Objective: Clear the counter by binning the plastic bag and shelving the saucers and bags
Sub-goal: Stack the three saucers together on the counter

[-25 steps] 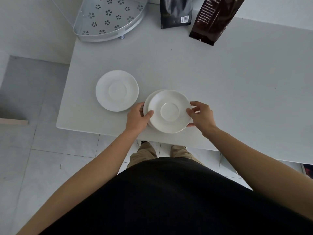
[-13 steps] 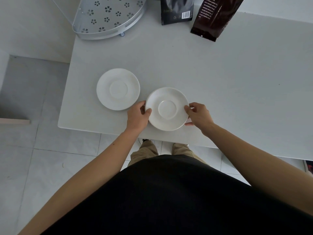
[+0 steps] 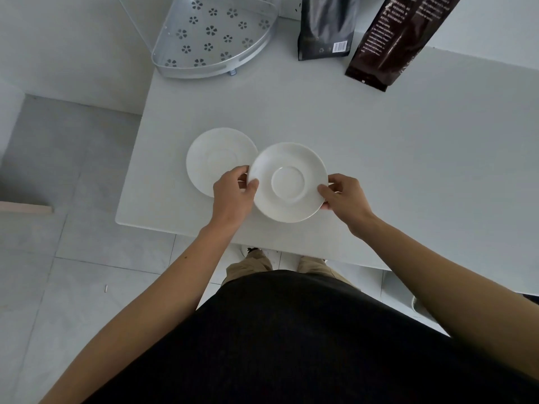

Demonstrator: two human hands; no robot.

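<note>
The person wears a plain black top (image 3: 291,339) that fills the lower middle of the view, with no print or marking visible on it. Both forearms are bare to the edge of the frame, no sleeve, watch or ring visible on the left hand (image 3: 233,193) or the right hand (image 3: 344,199). Below the top show khaki trousers (image 3: 253,263) and the toe of a white shoe (image 3: 248,250) with dark laces.

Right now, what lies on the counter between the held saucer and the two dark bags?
Nothing: in the head view, bare counter separates the held saucer from the black bag and brown bag.
</note>
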